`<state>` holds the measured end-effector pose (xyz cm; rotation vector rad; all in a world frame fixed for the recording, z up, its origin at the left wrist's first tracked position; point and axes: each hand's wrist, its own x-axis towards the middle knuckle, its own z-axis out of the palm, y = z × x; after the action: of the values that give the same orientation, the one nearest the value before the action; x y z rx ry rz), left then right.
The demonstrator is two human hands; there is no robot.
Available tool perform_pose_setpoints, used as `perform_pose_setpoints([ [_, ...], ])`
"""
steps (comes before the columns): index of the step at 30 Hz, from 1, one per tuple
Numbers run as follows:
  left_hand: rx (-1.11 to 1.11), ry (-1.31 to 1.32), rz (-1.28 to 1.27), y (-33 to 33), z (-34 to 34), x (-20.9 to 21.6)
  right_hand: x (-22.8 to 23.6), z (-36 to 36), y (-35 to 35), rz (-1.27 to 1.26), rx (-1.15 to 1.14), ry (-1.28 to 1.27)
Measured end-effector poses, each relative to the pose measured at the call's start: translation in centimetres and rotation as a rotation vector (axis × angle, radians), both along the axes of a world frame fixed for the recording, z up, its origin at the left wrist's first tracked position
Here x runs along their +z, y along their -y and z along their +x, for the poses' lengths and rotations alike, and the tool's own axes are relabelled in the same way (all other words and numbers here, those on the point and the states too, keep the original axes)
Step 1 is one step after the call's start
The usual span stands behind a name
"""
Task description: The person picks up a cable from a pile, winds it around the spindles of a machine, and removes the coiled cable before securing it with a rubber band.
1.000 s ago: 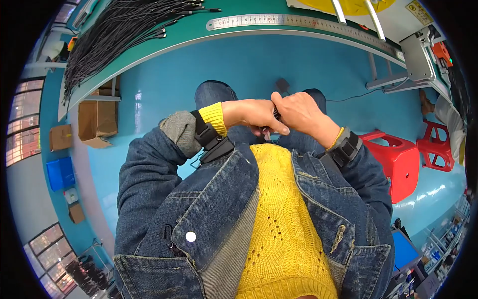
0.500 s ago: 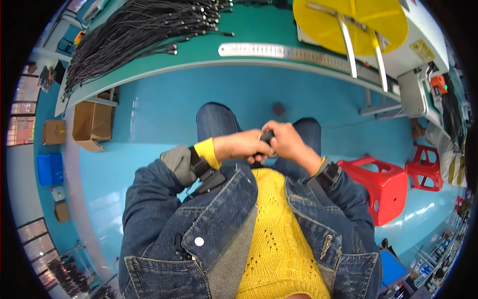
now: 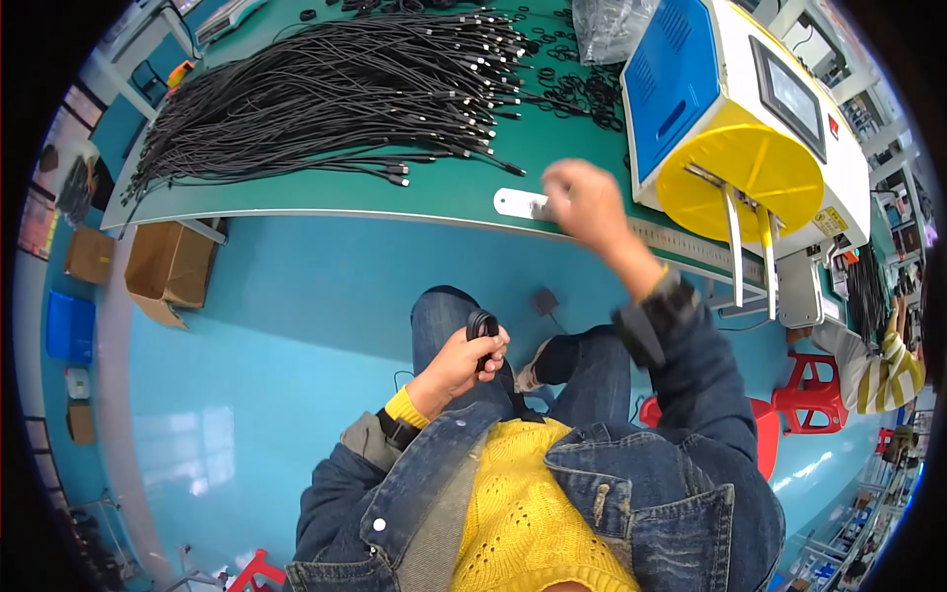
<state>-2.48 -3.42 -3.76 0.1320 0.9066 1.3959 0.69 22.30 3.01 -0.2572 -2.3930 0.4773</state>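
Observation:
My left hand [image 3: 466, 361] is closed around a black cable wound into a small coil [image 3: 481, 326], held above my lap. The top loops of the coil stick out over the fist. My right hand [image 3: 586, 205] reaches over the near edge of the workbench, above a steel ruler [image 3: 515, 202] lying along that edge. Motion smears its fingers, so whether they hold anything is unclear. Beyond and left of it, a large heap of black cables [image 3: 335, 99] with connector ends lies on the green bench top. Small black rings [image 3: 582, 94] lie scattered to the right of the heap.
A blue and white machine [image 3: 681, 89] with a yellow disc [image 3: 742, 183] and prongs stands at the bench's right. Behind the rings lies a clear plastic bag [image 3: 610, 30]. A cardboard box [image 3: 173, 266] sits on the floor at left. Red stools [image 3: 814, 395] and another person [image 3: 893, 375] are at right.
My hands, together over my lap before, are now apart. The right has swung forward to the bench; the left keeps the coiled cable. The view has shifted, showing more of the bench and machine.

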Motion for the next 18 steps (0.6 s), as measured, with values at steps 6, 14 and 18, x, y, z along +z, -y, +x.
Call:
perform_pose_setpoints([
  [6, 0.019, 0.009, -0.012, 1.7, -0.6, 0.0, -1.7, -8.4, -7.5, 0.063, -0.589, 0.076],
  [14, 0.089, -0.010, 0.027, 2.4, -0.6, -0.2, -0.9, -7.5, -5.7, -0.385, -0.154, 0.456],
  [18, 0.205, -0.047, 0.154, 0.8, -1.7, 1.2, 2.6, -1.1, 3.4, -1.261, 0.094, 0.319],
])
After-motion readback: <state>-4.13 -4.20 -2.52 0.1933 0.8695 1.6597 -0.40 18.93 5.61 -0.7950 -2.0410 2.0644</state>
